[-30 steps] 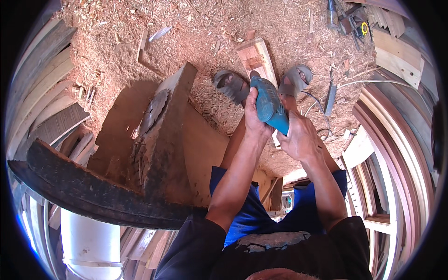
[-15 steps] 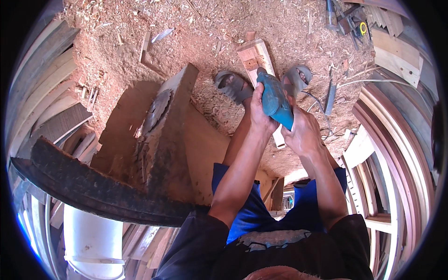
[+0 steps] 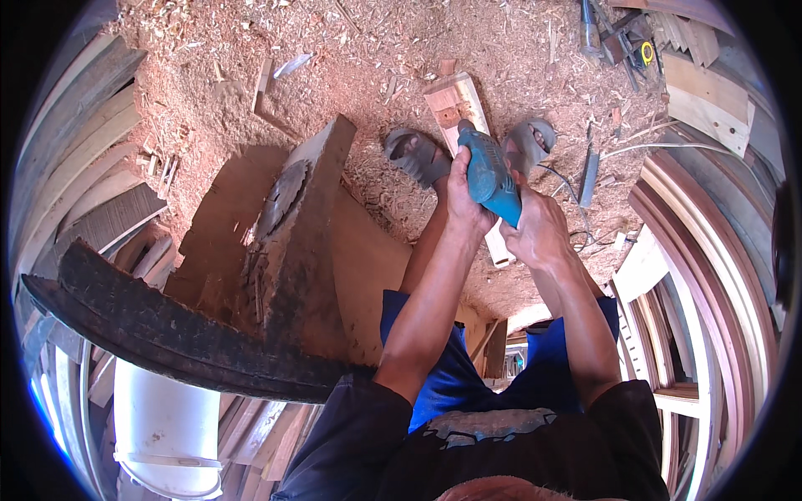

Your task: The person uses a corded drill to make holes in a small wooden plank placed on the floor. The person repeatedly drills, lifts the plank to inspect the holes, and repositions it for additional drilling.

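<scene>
A teal power drill [image 3: 491,171] is gripped in both of my hands, its nose pointing away from me over a wooden block [image 3: 455,96]. My left hand [image 3: 464,194] wraps the drill's left side. Around the rear and right side, where the handle is hidden, my right hand [image 3: 536,221] is closed. The block is long and pale, with a dark notch near its far end, and it lies on the floor between my sandalled feet. The drill's body covers the middle of the block. I cannot make out a bit at the nose.
Left of me stands a wooden saw bench [image 3: 317,184] with a toothed circular blade [image 3: 282,197]. Wood shavings cover the floor. A dark cable [image 3: 576,197] runs right of my foot. Tools and a yellow tape measure [image 3: 647,53] lie far right; stacked frames [image 3: 693,242] line the right side.
The drill and both hands have shifted very slightly, with the drill's rear end a little nearer the left. The block and my feet stay in place.
</scene>
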A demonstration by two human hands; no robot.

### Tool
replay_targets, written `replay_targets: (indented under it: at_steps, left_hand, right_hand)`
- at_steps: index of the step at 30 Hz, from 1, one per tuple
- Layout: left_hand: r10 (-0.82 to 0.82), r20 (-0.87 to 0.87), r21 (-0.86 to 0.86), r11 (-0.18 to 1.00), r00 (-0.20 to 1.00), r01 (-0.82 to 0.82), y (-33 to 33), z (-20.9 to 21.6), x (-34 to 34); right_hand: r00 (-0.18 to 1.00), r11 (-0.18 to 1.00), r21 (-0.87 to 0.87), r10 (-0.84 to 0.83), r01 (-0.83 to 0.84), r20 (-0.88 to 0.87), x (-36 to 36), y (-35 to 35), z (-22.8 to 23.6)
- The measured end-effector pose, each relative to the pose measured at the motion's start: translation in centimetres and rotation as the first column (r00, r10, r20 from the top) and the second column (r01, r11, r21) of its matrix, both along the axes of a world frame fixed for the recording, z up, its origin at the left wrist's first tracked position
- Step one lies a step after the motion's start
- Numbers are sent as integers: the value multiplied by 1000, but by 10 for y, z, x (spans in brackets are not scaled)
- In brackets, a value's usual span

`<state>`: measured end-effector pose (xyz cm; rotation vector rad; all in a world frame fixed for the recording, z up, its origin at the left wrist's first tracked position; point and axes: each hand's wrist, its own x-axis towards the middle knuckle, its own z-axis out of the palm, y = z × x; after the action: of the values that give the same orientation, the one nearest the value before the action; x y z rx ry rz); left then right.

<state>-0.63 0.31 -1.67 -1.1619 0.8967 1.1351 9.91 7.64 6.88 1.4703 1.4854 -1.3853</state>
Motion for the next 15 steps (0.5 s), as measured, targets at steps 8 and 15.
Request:
replay_targets:
  at_steps: [8, 15]
  left_hand:
    - [-62, 48, 62, 996, 997, 59, 0, -20, -4]
    - [-95, 24, 59, 994, 995, 93, 7, -20, -11]
  right_hand:
    - [996, 997, -40, -64, 66, 55, -9, 7, -9]
    - [997, 999, -42, -22, 25, 68, -15, 12, -9]
